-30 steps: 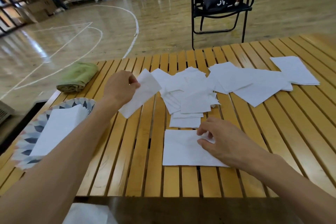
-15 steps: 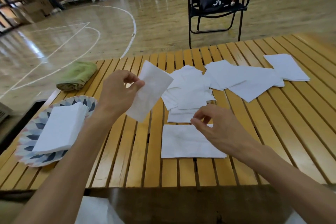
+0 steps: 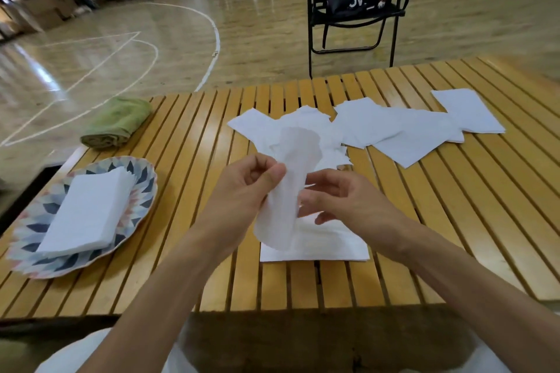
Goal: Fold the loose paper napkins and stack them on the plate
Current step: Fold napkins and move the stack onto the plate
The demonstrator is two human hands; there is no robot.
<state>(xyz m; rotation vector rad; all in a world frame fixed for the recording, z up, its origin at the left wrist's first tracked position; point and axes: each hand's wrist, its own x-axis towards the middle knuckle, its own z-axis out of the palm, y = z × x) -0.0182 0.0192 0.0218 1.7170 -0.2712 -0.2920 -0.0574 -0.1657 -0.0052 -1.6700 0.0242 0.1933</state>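
Note:
My left hand (image 3: 245,188) pinches a white paper napkin (image 3: 288,191) and holds it upright above the table's middle. My right hand (image 3: 339,200) is right beside it, fingers curled against the napkin's right edge; whether it grips the paper is unclear. Under both hands a folded napkin (image 3: 330,247) lies flat on the slats. Several loose napkins (image 3: 394,130) are spread across the far middle and right. At the left, the patterned plate (image 3: 142,182) carries a stack of folded napkins (image 3: 88,212).
A rolled green towel (image 3: 118,124) lies at the table's far left corner. The wooden slat table (image 3: 454,221) ends close to me at the front edge. A black folding chair (image 3: 354,9) with a bag stands on the floor beyond.
My left hand brought the napkin from the left to the middle, in front of me. My right hand lifted off the flat napkin and came up to meet it.

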